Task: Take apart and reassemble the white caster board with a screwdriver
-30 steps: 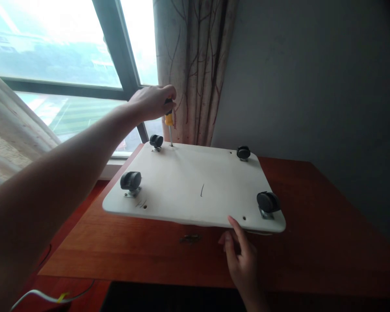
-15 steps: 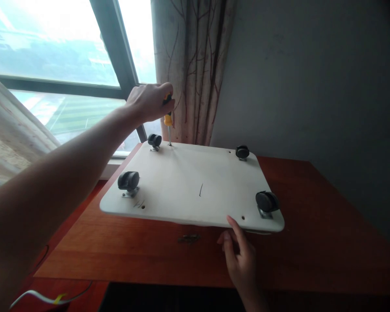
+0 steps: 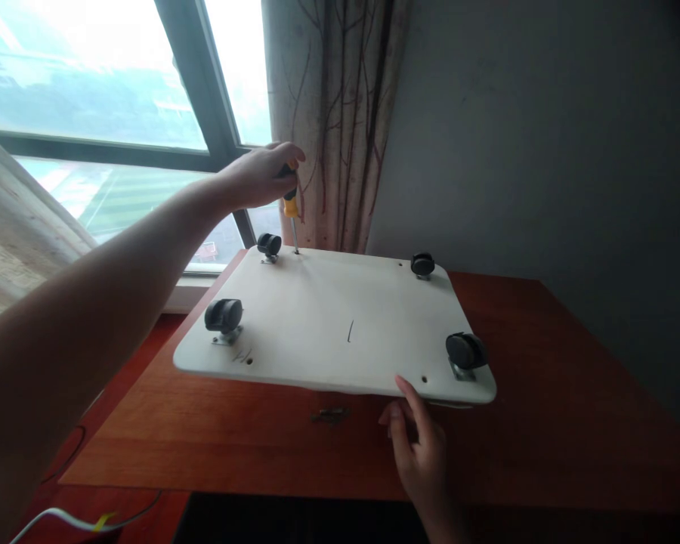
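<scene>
A white board [image 3: 317, 310] with rounded corners lies level, casters facing up. Black casters stand at its corners, such as the near-left caster [image 3: 224, 316] and the near-right caster [image 3: 465, 351]. My left hand [image 3: 269, 174] is closed around a yellow-and-black screwdriver [image 3: 291, 205]. The screwdriver stands nearly upright, its tip in a hole near the board's far edge, beside the far-left caster [image 3: 269, 245]. At the near edge is my right hand [image 3: 419, 446], its index fingertip on the board's top and its other fingers curled at the edge, partly hidden.
The board is on a reddish-brown wooden table [image 3: 544, 423]. Several small metal pieces [image 3: 329, 415], likely screws, lie before it. Beyond are a window and a curtain [image 3: 334, 121]. A white cable [image 3: 62, 515] runs at the lower left.
My left hand has turned slightly on the screwdriver and the handle leans a little more to the left. The tip stays in the same hole; my right hand has not moved.
</scene>
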### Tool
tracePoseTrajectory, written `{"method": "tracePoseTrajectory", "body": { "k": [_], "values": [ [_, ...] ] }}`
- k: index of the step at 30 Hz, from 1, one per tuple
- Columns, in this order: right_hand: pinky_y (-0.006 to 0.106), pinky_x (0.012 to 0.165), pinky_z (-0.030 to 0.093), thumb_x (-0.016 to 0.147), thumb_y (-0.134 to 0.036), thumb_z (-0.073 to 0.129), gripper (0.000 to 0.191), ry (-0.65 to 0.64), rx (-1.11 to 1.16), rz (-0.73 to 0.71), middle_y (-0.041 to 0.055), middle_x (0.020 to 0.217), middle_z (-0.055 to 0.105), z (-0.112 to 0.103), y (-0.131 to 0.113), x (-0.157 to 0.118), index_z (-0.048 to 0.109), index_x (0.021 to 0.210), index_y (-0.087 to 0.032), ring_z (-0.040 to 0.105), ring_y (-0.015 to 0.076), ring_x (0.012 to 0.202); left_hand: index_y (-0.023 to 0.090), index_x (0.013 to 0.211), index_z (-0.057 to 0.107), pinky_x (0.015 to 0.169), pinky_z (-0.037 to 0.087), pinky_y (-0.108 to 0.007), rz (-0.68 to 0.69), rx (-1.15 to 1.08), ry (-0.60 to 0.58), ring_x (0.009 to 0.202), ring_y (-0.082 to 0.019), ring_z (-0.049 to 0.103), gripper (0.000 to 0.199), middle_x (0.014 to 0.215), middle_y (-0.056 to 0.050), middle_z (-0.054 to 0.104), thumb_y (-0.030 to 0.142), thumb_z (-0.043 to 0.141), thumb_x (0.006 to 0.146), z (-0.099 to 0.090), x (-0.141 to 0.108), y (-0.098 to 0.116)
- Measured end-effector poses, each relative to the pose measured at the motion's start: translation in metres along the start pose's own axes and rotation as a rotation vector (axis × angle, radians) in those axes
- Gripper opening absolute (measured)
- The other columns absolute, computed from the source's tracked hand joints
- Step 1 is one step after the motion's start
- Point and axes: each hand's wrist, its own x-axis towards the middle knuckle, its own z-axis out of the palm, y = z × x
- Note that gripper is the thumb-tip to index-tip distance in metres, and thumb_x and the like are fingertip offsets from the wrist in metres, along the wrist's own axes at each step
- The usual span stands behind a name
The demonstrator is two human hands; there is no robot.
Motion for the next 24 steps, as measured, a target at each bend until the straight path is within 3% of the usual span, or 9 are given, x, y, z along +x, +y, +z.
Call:
{"method": "tracePoseTrajectory", "body": {
  "k": [2, 6, 9, 13, 19, 21, 24],
  "values": [
    [0.023, 0.072, 0.060, 0.100, -0.020, 0.047, 0.043, -0.001, 0.002, -0.003, 0.0028, 0.082, 0.074, 0.0002, 0.0002, 0.0000, 0.051, 0.143, -0.020, 0.071, 0.0129, 0.070, 0.021, 0.142, 0.049, 0.080, 0.048, -0.033, -0.010, 0.004, -0.019, 0.094, -0.022, 0.063, 0.053, 0.112, -0.009, 0.067, 0.041, 0.050, 0.093, -0.0012, 0.0003, 0.0013],
    [0.024, 0.072, 0.061, 0.100, -0.021, 0.048, 0.043, 0.000, -0.002, 0.001, 0.0040, 0.084, 0.075, 0.0005, 0.0006, -0.0002, 0.051, 0.142, -0.019, 0.072, 0.0138, 0.071, 0.021, 0.135, 0.055, 0.083, 0.048, -0.042, -0.113, 0.188, 0.023, 0.095, -0.029, 0.063, 0.060, 0.103, -0.010, 0.068, 0.061, 0.050, 0.091, -0.0048, -0.0036, 0.0069],
    [0.025, 0.071, 0.061, 0.100, -0.021, 0.047, 0.043, 0.002, 0.000, 0.000, 0.0038, 0.083, 0.074, 0.0005, 0.0005, -0.0006, 0.051, 0.142, -0.019, 0.072, 0.0138, 0.070, 0.020, 0.130, 0.056, 0.083, 0.048, -0.043, -0.101, 0.158, 0.020, 0.097, -0.029, 0.062, 0.051, 0.115, -0.013, 0.064, 0.054, 0.047, 0.093, -0.0043, -0.0041, 0.0058],
    [0.026, 0.072, 0.061, 0.100, -0.023, 0.048, 0.043, 0.005, 0.001, 0.010, 0.0051, 0.085, 0.075, 0.0004, 0.0012, -0.0015, 0.052, 0.142, -0.019, 0.073, 0.0153, 0.074, 0.018, 0.131, 0.053, 0.079, 0.047, -0.033, 0.003, 0.007, 0.000, 0.094, -0.021, 0.061, 0.042, 0.118, -0.011, 0.061, 0.033, 0.048, 0.092, -0.0004, -0.0001, -0.0016],
    [0.023, 0.070, 0.061, 0.100, -0.021, 0.048, 0.044, 0.007, 0.002, -0.001, 0.0032, 0.083, 0.075, 0.0003, 0.0003, -0.0005, 0.051, 0.143, -0.020, 0.072, 0.0132, 0.069, 0.022, 0.127, 0.058, 0.081, 0.047, -0.041, -0.101, 0.153, 0.049, 0.095, -0.027, 0.062, 0.048, 0.118, -0.012, 0.065, 0.053, 0.051, 0.091, -0.0005, -0.0041, 0.0030],
    [0.023, 0.070, 0.060, 0.100, -0.020, 0.048, 0.044, 0.005, 0.004, -0.009, 0.0018, 0.080, 0.074, 0.0003, -0.0006, 0.0002, 0.050, 0.144, -0.020, 0.071, 0.0125, 0.067, 0.023, 0.130, 0.056, 0.082, 0.047, -0.041, -0.107, 0.145, 0.036, 0.097, -0.027, 0.062, 0.048, 0.117, -0.010, 0.066, 0.051, 0.049, 0.092, -0.0001, -0.0050, 0.0045],
    [0.023, 0.069, 0.060, 0.099, -0.021, 0.048, 0.044, 0.011, 0.001, -0.009, 0.0027, 0.081, 0.075, 0.0005, 0.0000, 0.0001, 0.051, 0.143, -0.020, 0.071, 0.0127, 0.067, 0.024, 0.139, 0.050, 0.085, 0.048, -0.036, -0.010, -0.026, 0.000, 0.102, -0.023, 0.062, 0.047, 0.124, -0.009, 0.064, 0.038, 0.044, 0.094, 0.0015, -0.0029, 0.0022]
  ]
}}
